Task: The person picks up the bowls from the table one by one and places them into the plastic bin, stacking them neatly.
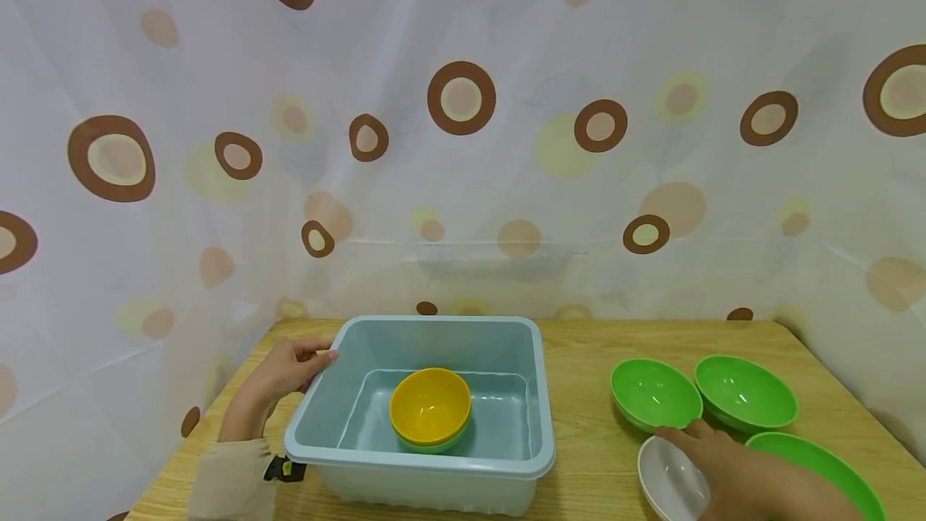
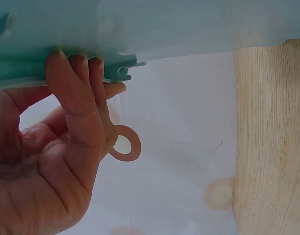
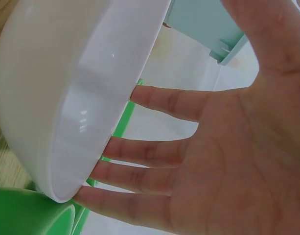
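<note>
In the head view my left hand (image 1: 284, 370) grips the left rim of a pale blue plastic tub (image 1: 415, 465). Its fingers hook under the lip in the left wrist view. Inside the tub, a yellow bowl (image 1: 430, 404) sits nested in a green bowl (image 1: 443, 447), of which only the lower edge shows. At the lower right, my right hand (image 1: 734, 469) lies over a white bowl (image 1: 669, 482), hiding part of it. From the right wrist, the fingers (image 3: 150, 151) stretch out straight and spread, tips right at the white bowl's rim.
Behind the white bowl stand a green bowl (image 1: 654, 394) and another green bowl (image 1: 747, 394). A third green dish (image 1: 821, 465) lies beside my right hand, partly hidden. All rest on a wooden table (image 1: 586, 360) in front of a patterned curtain (image 1: 506, 183).
</note>
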The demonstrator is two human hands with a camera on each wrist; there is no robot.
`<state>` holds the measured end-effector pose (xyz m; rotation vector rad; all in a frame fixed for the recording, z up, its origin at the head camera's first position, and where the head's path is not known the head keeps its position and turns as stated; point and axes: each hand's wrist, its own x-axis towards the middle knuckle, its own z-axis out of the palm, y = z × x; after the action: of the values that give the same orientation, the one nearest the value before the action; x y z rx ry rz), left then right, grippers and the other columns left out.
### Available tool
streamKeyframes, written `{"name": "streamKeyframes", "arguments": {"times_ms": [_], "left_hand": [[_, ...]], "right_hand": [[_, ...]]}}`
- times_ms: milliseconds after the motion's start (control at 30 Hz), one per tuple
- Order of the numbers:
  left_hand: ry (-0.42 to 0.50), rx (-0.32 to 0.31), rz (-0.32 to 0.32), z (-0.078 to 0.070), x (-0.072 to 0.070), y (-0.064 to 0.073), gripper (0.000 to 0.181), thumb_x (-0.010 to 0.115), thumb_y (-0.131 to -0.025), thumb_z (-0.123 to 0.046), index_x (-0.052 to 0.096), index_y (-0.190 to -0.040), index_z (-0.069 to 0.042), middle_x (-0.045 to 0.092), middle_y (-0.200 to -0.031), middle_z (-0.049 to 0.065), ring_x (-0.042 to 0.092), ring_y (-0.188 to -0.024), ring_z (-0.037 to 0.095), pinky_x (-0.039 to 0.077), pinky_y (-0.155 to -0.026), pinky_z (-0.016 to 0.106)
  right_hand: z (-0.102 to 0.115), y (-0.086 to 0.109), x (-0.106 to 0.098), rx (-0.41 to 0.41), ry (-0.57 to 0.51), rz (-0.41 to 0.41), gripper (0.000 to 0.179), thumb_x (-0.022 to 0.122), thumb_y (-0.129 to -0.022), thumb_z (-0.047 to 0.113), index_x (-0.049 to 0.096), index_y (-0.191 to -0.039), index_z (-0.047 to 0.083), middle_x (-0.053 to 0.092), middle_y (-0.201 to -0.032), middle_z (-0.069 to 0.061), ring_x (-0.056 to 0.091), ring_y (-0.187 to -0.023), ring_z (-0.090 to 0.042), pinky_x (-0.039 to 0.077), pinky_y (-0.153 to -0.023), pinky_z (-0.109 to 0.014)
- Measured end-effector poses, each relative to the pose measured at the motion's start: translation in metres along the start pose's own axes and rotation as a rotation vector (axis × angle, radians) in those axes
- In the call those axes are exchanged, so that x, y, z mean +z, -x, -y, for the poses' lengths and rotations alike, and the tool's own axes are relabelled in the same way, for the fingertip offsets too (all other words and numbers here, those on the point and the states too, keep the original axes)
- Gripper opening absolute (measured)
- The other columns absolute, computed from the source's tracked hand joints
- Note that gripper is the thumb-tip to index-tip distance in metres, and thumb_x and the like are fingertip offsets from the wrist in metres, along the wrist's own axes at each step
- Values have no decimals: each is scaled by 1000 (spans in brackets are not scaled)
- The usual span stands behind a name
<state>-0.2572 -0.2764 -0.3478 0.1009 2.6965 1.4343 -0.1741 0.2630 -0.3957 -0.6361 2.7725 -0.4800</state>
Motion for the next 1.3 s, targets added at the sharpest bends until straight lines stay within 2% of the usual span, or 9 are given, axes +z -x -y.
{"name": "streamKeyframes", "arguments": {"times_ms": [167,333,467,633,767,967,1067,1300], "left_hand": [[-2,0,-1,0,0,0,48,61,-96,-24,53,-134,5,64,-87,7,62,-71,16,54,-63,32],[0,-2,-2,0,1,0,49,60,-96,-24,52,-135,5,64,-87,7,62,-71,16,54,-63,32],[-7,-5,-8,1,1,1,48,61,-96,-23,53,-135,4,63,-86,7,61,-70,16,53,-62,32],[-18,-9,-10,2,1,1,49,61,-96,-24,52,-135,4,63,-85,6,60,-70,16,53,-62,32],[-18,-3,-8,2,1,2,49,61,-96,-23,52,-135,4,64,-86,6,60,-70,16,53,-62,32],[-11,-1,-10,3,0,1,49,61,-96,-23,52,-135,5,66,-90,7,62,-71,16,53,-63,32],[-14,-2,-13,3,0,0,49,61,-96,-23,52,-135,5,65,-89,7,61,-71,16,53,-62,32],[-5,1,-13,1,1,-1,47,62,-96,-22,54,-134,5,65,-88,7,62,-70,17,53,-62,32]], "right_hand": [[-1,2,1,-43,19,-20,93,85,-67,49,47,-134,-3,47,-111,-15,50,-95,-30,47,-70,-45],[2,2,-4,-67,27,-9,92,84,-69,50,46,-134,-3,45,-107,-11,47,-90,-23,46,-66,-36],[5,2,-8,-68,28,6,92,84,-68,49,45,-134,-2,46,-108,-13,48,-89,-23,47,-66,-38],[5,1,-8,-145,69,-46,93,86,-65,48,47,-132,-4,45,-101,-9,46,-83,-17,45,-64,-31],[6,-1,-12,-182,69,-47,95,88,-63,45,46,-132,-4,42,-98,-6,44,-81,-14,44,-63,-29],[18,-5,-22,-140,61,-34,96,90,-57,34,45,-135,-1,45,-105,-8,47,-85,-17,46,-65,-32],[22,-8,-28,-119,45,-13,99,90,-57,34,45,-137,0,45,-111,-11,48,-89,-21,47,-70,-36],[33,-12,-40,-159,37,-2,99,89,-57,34,45,-138,-1,43,-105,-5,47,-86,-17,46,-70,-31]]}}
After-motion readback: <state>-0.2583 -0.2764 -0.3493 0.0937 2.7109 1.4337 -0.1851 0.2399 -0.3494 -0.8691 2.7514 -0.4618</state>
